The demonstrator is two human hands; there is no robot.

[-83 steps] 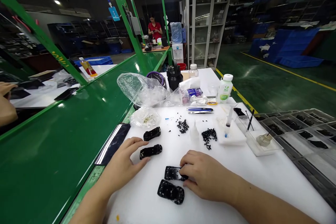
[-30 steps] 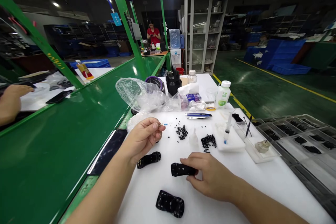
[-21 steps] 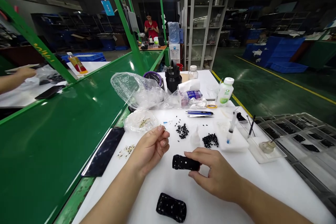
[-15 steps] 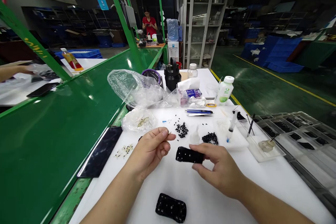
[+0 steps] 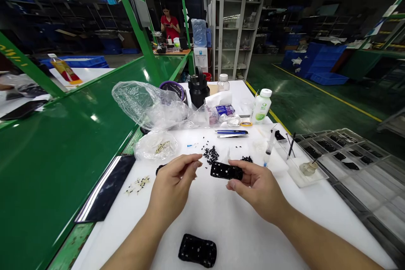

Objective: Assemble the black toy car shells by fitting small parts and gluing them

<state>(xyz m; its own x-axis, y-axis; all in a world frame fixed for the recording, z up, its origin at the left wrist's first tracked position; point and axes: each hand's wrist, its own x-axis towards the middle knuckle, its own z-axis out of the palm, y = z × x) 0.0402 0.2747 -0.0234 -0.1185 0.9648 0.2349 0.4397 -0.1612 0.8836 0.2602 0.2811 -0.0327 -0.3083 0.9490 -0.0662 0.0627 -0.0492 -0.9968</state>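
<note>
Thumb and fingers of my right hand (image 5: 257, 185) grip one end of a black car-shaped part (image 5: 223, 171) dotted with small light spots, held above the white table. To its left, my left hand (image 5: 177, 179) is closed in a pinch; whatever sits between its fingertips is too small to make out. A second black car-shaped part (image 5: 198, 251) lies on the table near me. Behind my hands is a pile of tiny black pieces (image 5: 211, 154), with another black pile (image 5: 247, 159) partly hidden by the held part. Small cream-and-black pieces (image 5: 138, 184) lie to the left.
A clear bag (image 5: 163, 147) of small pieces and a dark glossy panel (image 5: 106, 187) are at left. Farther back are a blue cutter (image 5: 231, 132), a white bottle (image 5: 261, 106) and a black flask (image 5: 198, 88). At right stand a syringe (image 5: 270, 147) and a compartment tray (image 5: 354, 177).
My right hand has raised the black car-shaped part slightly. My left hand has turned more palm-down, its pinch still near the part. The whole view has shifted a little.
</note>
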